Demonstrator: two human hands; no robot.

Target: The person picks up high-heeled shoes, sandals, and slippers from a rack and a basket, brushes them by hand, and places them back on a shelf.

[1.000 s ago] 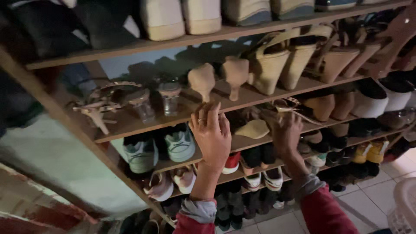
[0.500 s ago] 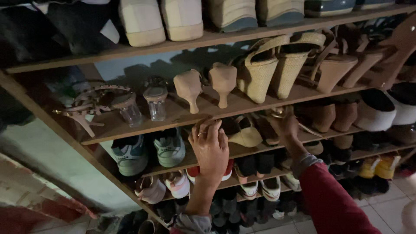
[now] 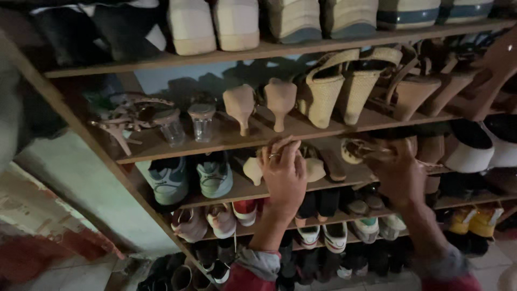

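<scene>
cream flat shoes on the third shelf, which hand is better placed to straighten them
Left. The left hand already rests on the cream flat shoes; the right hand is further right, at a strappy sandal.

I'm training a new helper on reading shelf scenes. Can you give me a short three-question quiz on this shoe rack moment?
1. True or false: the left hand is at the top shelf.
2. Which shoes stand left of the left hand on its shelf? A) pale sneakers B) woven wedges C) black boots
3. Fill in: the right hand is at a strappy ____ on the same shelf.

Key
1. False. It reaches into the third shelf down, at a beige shoe.
2. A. The woven wedges stand one shelf higher.
3. Sandal. Whether the fingers close on it cannot be told.
</scene>
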